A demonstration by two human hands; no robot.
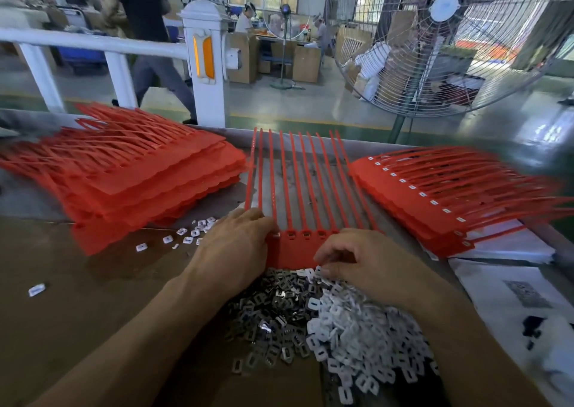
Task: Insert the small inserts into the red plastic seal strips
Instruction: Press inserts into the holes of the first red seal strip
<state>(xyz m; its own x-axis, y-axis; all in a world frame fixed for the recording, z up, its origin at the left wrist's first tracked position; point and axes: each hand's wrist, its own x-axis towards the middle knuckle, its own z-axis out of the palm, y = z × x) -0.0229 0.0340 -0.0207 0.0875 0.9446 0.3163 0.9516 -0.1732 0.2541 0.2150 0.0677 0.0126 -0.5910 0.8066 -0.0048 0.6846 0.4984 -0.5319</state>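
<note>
My left hand (236, 245) presses flat on the left end of the red seal strip sheet (295, 251), fingers relaxed. The sheet's tails run away from me, and its row of sockets (306, 234) runs left to right. My right hand (366, 260), the nearer one, curls its fingers in the pile of white inserts (357, 329) just below the sheet; whether it pinches one, I cannot tell.
</note>
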